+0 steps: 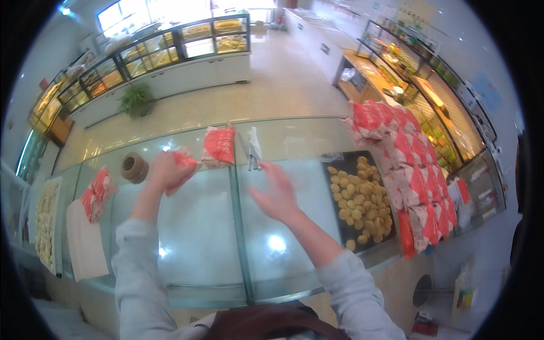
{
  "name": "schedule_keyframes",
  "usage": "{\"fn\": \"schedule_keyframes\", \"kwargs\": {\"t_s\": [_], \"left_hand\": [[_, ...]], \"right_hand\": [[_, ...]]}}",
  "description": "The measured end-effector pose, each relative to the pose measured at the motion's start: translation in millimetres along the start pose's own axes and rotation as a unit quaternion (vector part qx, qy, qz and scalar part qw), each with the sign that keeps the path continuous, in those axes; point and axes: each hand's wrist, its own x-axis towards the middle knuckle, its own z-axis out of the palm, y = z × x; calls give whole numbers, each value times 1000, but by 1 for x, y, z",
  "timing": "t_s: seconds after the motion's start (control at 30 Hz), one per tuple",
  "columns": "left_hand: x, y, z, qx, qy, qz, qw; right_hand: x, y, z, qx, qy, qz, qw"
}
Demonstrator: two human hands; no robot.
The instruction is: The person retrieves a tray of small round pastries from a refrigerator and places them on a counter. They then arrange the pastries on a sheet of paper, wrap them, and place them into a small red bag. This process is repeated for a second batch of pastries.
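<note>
My left hand (167,170) is closed on a red and white paper bag (183,169) above the glass counter (195,238). My right hand (275,191), blurred, is over the counter with fingers apart and nothing in it. Just beyond its fingertips lie metal tongs or a similar utensil (253,161), partly on something white. Another red and white bag (218,145) stands between my hands, farther off. To the left are a brown round pot (134,167) and one more such bag (98,193), at the end of a pale cloth or paper sheet (87,242).
A dark tray (335,199) of small round baked pieces (361,199) lies at the right, beside many stacked red and white bags (410,157). A tray of pale round pieces (46,225) is at the far left. Glass display cases (153,53) and a potted plant (136,100) stand beyond the counter.
</note>
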Motion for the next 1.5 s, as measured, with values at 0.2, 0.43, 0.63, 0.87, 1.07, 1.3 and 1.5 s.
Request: {"fn": "schedule_keyframes", "kwargs": {"t_s": [0.2, 0.43, 0.63, 0.87, 1.07, 1.3, 1.5], "left_hand": [[-105, 10, 20, -95, 93, -54, 990], [-178, -19, 48, -172, 40, -31, 984], [-202, -7, 34, -186, -19, -46, 981], [-210, 45, 64, -351, -5, -44, 935], [-190, 194, 92, -493, -92, -4, 865], [-141, 382, 119, -516, -123, 17, 847], [-67, 510, 140, -580, -134, -32, 803]], "right_hand": [[114, -51, 118, -115, -34, 167, 979], [140, -43, 153, -206, -30, 220, 953], [49, -68, 10, 2, -52, 168, 984], [-45, 47, -212, -182, 244, 212, 929], [-48, 193, -264, -256, 265, 144, 918], [-55, 208, -258, -281, 259, 51, 923], [-186, 144, -257, -156, 251, 67, 953]]}}
